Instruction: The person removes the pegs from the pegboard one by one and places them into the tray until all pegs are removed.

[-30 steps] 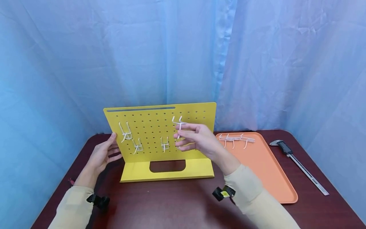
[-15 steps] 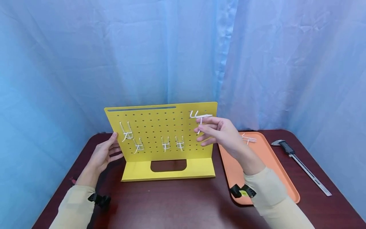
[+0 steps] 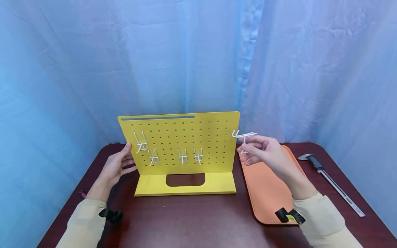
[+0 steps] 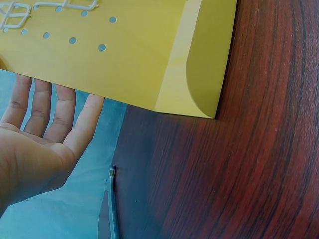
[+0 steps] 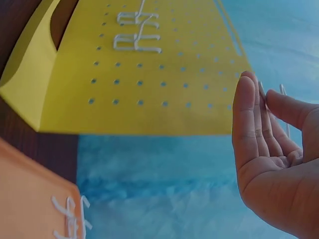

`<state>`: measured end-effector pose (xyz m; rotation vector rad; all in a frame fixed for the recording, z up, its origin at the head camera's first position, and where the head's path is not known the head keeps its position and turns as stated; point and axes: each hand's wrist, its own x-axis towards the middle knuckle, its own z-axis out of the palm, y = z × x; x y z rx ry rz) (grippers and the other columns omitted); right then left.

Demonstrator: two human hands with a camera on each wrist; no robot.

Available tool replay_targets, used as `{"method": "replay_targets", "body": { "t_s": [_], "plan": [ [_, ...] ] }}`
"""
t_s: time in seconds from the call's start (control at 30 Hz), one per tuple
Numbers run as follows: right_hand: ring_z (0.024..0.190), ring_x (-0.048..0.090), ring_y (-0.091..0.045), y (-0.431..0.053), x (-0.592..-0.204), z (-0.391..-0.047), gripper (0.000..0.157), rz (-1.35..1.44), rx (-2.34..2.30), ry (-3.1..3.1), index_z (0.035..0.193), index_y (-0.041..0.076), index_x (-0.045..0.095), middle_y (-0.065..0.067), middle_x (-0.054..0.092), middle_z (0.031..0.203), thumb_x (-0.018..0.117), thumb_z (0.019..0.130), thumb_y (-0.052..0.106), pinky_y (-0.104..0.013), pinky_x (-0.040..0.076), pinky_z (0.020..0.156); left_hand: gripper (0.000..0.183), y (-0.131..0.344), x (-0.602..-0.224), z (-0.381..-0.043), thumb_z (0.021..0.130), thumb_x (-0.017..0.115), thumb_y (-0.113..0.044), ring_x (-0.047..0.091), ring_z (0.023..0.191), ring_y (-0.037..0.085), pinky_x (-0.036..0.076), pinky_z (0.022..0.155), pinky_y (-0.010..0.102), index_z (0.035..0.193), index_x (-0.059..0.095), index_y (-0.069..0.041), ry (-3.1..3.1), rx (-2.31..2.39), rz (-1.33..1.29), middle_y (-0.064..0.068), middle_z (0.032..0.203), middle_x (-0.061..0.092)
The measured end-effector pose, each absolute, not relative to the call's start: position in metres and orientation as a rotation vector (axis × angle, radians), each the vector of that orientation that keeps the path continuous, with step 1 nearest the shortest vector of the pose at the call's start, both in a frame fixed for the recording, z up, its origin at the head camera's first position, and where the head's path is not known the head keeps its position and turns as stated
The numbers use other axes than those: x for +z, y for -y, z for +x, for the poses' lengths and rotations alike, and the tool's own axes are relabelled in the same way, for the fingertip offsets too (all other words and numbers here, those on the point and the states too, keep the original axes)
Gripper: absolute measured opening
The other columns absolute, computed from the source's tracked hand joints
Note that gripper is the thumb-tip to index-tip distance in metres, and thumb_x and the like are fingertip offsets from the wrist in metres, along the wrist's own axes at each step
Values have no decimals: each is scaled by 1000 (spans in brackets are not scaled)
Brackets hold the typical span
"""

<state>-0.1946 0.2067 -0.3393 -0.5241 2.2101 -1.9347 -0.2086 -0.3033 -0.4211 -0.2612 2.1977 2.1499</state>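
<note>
A yellow pegboard (image 3: 217, 117) stands upright on its base. My left hand (image 3: 113, 167) holds its left edge, thumb at the front and the other fingers (image 4: 65, 107) reaching behind it. Several white wire hooks hang on the board, among them an upper left hook (image 3: 142, 146) and a lower right hook (image 3: 198, 158). Just beyond the board's right edge, my right hand (image 3: 270, 155) pinches another white pegboard hook (image 3: 248, 134) between thumb and fingers, its two prongs pointing left. In the right wrist view that hook is mostly hidden behind the fingers.
On the right lies an orange tray (image 3: 266, 193), partly under my right forearm. White hooks (image 5: 72, 219) lie in it, seen in the right wrist view. Farther right rests a digital caliper (image 3: 333, 186). A small reddish thing (image 3: 82, 194) is by the left table edge. Blue curtains (image 3: 186, 51) surround the table.
My right hand has carried the hook rightward, from in front of the board to past its right edge, over the tray. The left hand keeps its hold on the board's edge.
</note>
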Motion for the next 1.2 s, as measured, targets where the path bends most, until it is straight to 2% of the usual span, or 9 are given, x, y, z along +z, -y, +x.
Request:
{"method": "replay_targets", "body": {
  "t_s": [0.17,0.43,0.7,0.83,1.03,1.2],
  "plan": [
    [83,74,-30,-231,-350,-201,42,-446,-1855,-2282,131,-2,58,-12,75,104,68,101,25,-48,61,76,58,303,-422,-210,93,61,-63,69,100,15,60,84,36,132,63,-20,-2213,2138,-262,-4,109,70],
    [86,75,-28,-260,-386,-220,55,-293,-1798,-2289,136,-11,50,-6,75,106,66,102,29,-45,61,77,64,304,-423,-212,93,61,-65,69,99,15,60,83,37,135,61,-17,-2229,2128,-265,-3,109,70],
    [85,74,-22,-274,-421,-238,57,-179,-1788,-2204,137,-11,48,-17,71,112,66,102,30,-41,62,77,61,304,-424,-211,94,61,-64,69,99,16,60,84,36,133,63,-18,-2231,2122,-257,-3,109,70],
    [87,74,-22,-277,-434,-242,54,-142,-1771,-2165,137,-10,49,-17,71,113,64,103,29,-39,62,77,58,304,-424,-210,94,60,-63,69,99,15,60,84,37,132,64,-19,-2223,2131,-256,-3,109,71],
    [81,73,-20,-278,-453,-247,40,-100,-1798,-2045,132,-10,51,-15,72,106,62,104,16,-37,62,74,60,304,-423,-211,94,61,-64,69,99,16,60,85,38,133,63,-19,-2230,2129,-261,-3,109,71],
    [83,74,-22,-279,-461,-251,39,-73,-1752,-1996,132,-10,51,-15,72,102,61,104,15,-38,62,75,60,304,-422,-211,94,60,-64,69,100,16,60,84,37,133,63,-19,-2234,2118,-263,-3,110,70]
  ]
}}
